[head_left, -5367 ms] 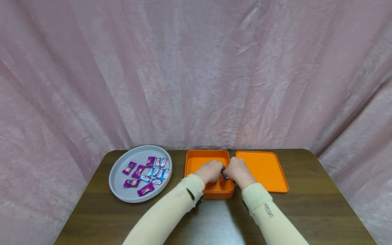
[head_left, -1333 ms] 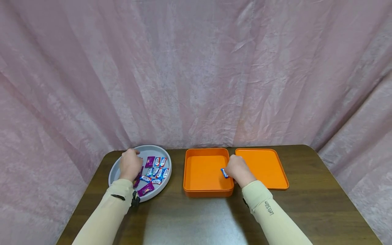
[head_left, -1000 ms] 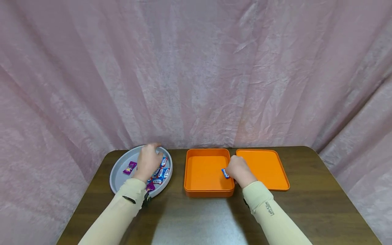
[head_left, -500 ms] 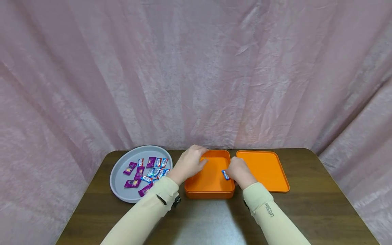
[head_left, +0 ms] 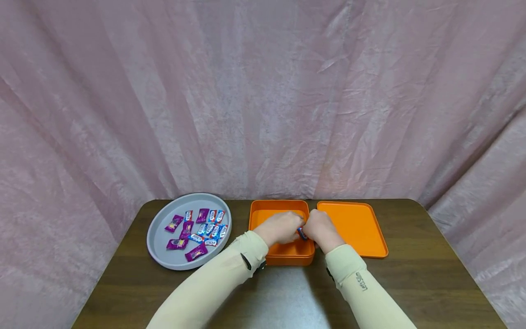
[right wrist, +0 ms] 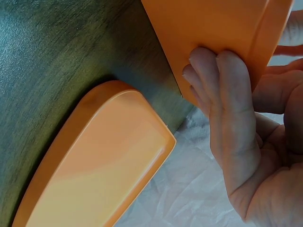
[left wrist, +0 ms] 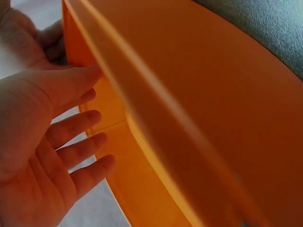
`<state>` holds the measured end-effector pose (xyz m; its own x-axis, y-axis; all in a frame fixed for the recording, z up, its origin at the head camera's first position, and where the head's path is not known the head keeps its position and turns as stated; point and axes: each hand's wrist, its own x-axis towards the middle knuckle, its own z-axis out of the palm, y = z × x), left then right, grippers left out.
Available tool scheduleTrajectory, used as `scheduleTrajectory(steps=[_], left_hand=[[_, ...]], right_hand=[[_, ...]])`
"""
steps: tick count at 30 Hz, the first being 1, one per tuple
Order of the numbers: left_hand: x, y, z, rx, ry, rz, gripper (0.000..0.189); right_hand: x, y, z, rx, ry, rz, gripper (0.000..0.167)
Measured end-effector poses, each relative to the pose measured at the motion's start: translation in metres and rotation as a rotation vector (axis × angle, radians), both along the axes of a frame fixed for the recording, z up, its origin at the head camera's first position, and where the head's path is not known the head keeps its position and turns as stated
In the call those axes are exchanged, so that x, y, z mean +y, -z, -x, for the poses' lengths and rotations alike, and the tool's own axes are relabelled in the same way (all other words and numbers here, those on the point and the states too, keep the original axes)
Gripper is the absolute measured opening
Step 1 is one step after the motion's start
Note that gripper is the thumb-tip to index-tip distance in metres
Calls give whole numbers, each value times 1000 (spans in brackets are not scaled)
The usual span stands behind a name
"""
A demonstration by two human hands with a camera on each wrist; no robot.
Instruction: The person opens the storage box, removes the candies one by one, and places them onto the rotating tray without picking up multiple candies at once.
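In the head view my left hand [head_left: 284, 227] reaches over the orange box [head_left: 277, 205]. The left wrist view shows its fingers [left wrist: 78, 153] fairly straight and spread inside the box, with nothing visible between them. My right hand [head_left: 322, 230] grips the box's right wall; in the right wrist view its fingers [right wrist: 232, 90] lie along the outside. Between the two hands a small blue-wrapped candy [head_left: 302, 233] shows by that wall. Whether the right thumb touches it is hidden. To the left, a round grey tray [head_left: 158, 246] bears several purple-wrapped candies [head_left: 196, 252] and several blue-and-red ones [head_left: 196, 238].
The orange lid [head_left: 352, 228] lies flat on the wooden table [head_left: 423, 269], just right of the box. A pink curtain [head_left: 263, 100] hangs behind the table's back edge.
My left hand went from the tray's left side across to the box, beside the right hand. A blue-and-red candy now shows at the tray's upper left. My right hand stayed on the box.
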<state>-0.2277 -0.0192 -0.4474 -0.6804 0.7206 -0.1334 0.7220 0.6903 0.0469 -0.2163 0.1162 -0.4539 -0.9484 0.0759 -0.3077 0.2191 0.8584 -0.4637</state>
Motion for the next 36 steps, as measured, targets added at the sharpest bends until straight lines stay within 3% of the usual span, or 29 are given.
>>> scheduleTrajectory(steps=[6, 10, 17, 21, 25, 32, 36], left_hand=[[3, 14, 2, 10, 1, 110, 15], [5, 16, 0, 4, -2, 163, 22], [3, 21, -2, -9, -5, 144, 10], [2, 20, 0, -30, -9, 94, 13], [-1, 21, 1, 19, -20, 76, 7], [-8, 23, 3, 161, -18, 155, 10], [-10, 21, 3, 167, -22, 159, 9]], right_hand=[[-1, -1, -1, -2, -14, 7, 15], [-1, -1, 0, -13, -4, 5, 14], [0, 0, -1, -4, -11, 4, 10], [0, 1, 0, -8, -7, -9, 13], [0, 2, 2, -22, -7, -29, 17], [0, 3, 2, -48, 7, -27, 22], [0, 2, 2, -47, 13, -18, 22]])
